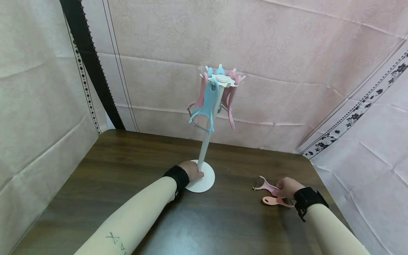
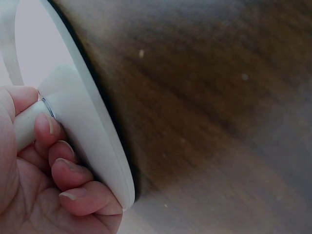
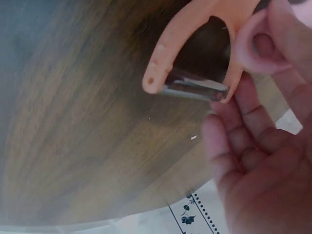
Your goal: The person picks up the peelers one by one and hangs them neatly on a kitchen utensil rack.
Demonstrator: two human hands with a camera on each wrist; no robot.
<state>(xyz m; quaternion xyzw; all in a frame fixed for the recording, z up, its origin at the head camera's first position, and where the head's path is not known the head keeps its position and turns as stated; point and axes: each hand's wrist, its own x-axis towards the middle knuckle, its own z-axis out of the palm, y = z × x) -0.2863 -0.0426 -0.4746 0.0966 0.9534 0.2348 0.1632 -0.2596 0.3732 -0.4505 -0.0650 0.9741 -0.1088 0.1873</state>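
Note:
My left hand (image 1: 191, 170) grips the pole of a white stand (image 1: 205, 148) low down, right above its round base (image 2: 92, 117). Blue and pink peelers hang from hooks around the stand's top, among them a blue peeler (image 1: 208, 101) on the near side. Over at the right, my right hand (image 1: 288, 187) pinches a pink peeler (image 1: 265, 185) at its handle end, the blade pointing left. Beside it an orange peeler (image 1: 272, 200) lies on the table; the fingertips come close to its blade end (image 3: 156, 73) in the right wrist view.
The brown wooden table (image 1: 143, 166) runs back to a pale patterned cloth (image 1: 165, 85) hung behind it. More cloth hangs at both sides. A black strip (image 1: 92, 63) slants down to the table's back left corner.

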